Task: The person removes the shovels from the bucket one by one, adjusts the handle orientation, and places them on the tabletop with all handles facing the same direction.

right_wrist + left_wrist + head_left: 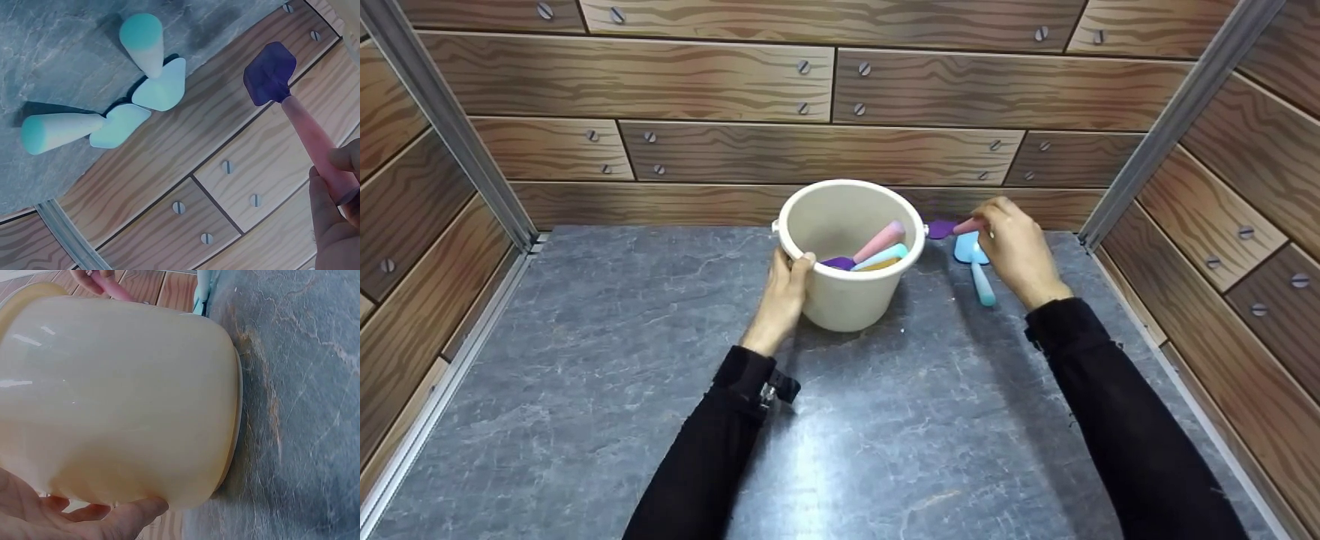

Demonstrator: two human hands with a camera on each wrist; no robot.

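A cream bucket (847,300) stands upright on the grey marbled floor. My left hand (786,296) holds its left side just under the rim, the thumb at the front. Above the floor, right of the bucket, my right hand (1020,251) grips a toy shovel by its pink handle (315,140); its purple blade (270,73) points toward the bucket. Inside the bucket lie a pink handle (879,241), a light-blue handle (885,256), a yellowish piece and something purple. Two light-blue toy shovels (160,84) lie on the floor; the head view shows one light-blue shovel (981,281) beside my right hand.
A wood-patterned back wall (735,82) rises close behind the bucket. Similar side walls (1222,225) stand left and right, with grey metal posts (1177,105) at the corners. The marbled floor (585,360) spreads in front and to the left.
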